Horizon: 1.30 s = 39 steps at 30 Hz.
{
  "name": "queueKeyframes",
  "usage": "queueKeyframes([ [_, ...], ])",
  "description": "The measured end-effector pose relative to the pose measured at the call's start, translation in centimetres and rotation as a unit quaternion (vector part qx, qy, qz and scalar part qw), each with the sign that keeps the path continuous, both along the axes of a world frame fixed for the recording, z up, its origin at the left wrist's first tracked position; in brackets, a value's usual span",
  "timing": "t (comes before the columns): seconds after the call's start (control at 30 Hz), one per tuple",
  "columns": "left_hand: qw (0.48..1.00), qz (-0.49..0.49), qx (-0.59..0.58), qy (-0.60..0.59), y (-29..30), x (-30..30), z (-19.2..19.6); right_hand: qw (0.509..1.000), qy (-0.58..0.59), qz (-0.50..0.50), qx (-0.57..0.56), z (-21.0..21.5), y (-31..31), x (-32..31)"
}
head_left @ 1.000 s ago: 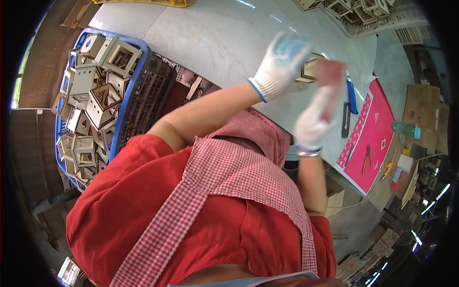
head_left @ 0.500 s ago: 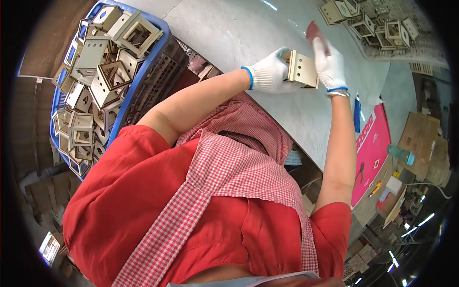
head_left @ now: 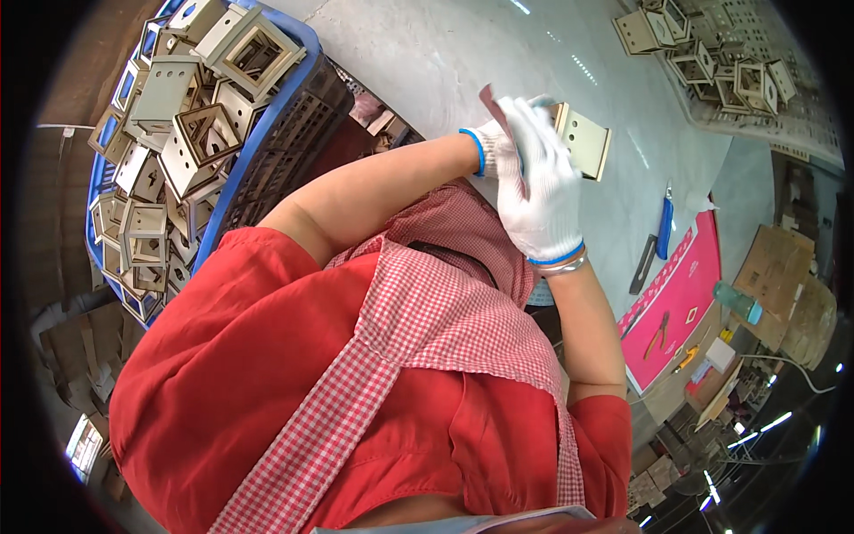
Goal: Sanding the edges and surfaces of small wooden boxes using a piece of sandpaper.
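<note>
My left hand [head_left: 487, 142], in a white glove with a blue cuff, is mostly hidden behind my right hand and grips a small light wooden box frame [head_left: 584, 140] with round holes in its side. The frame is held above the grey table [head_left: 498, 53]. My right hand [head_left: 536, 191], also in a white glove, lies across the near side of the frame. It pinches a reddish-brown abrasive sheet [head_left: 495, 101] against the frame. Both forearms come up from my red shirt and checked apron.
A blue plastic crate [head_left: 267, 133] at the left is heaped with several similar wooden frames. More frames [head_left: 712, 62] lie at the table's far right. A blue utility knife [head_left: 664, 227], a pink mat [head_left: 689, 285] with pliers [head_left: 658, 334], and a bottle [head_left: 737, 303] lie to the right.
Both hands have come down and nearer my body. My right hand, earlier beside the frame, now lies across it with the abrasive sheet. The left hand still grips the frame.
</note>
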<state>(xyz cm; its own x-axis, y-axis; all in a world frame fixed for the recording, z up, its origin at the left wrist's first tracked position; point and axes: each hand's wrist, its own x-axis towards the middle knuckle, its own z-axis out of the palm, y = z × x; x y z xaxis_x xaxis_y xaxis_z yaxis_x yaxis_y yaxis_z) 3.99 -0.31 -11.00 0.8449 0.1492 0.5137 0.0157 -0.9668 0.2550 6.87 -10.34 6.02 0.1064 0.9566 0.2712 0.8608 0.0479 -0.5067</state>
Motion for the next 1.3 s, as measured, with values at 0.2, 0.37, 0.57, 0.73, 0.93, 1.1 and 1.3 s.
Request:
queueKeyframes([
  [0.2,0.999,0.004,-0.007,-0.041,-0.5,2.3,-3.9,0.983,-0.141,-0.095,0.067,-2.6,0.1,1.7],
  [0.37,0.993,-0.025,-0.077,0.083,0.2,-0.2,3.6,0.983,-0.07,-0.169,0.036,-0.8,1.0,2.8],
  [0.57,0.997,-0.001,-0.014,-0.077,-0.1,-1.2,3.6,0.966,-0.253,-0.024,0.05,-1.6,-3.3,3.1],
  [0.73,0.994,-0.012,-0.108,-0.014,-0.7,-0.8,4.8,0.978,-0.143,-0.101,-0.113,-0.6,4.3,7.3],
  [0.93,0.99,-0.006,-0.134,0.031,-0.7,-1.6,5.2,0.928,0.012,-0.095,-0.36,2.3,10.1,9.4],
  [1.1,0.99,0.004,-0.143,-0.002,-0.8,-0.8,4.8,0.912,-0.011,-0.051,-0.407,-0.4,11.1,11.7],
  [1.3,0.975,-0.047,-0.174,0.127,-0.5,-1.7,8.1,0.925,0.066,-0.055,-0.371,0.6,9.3,11.3],
])
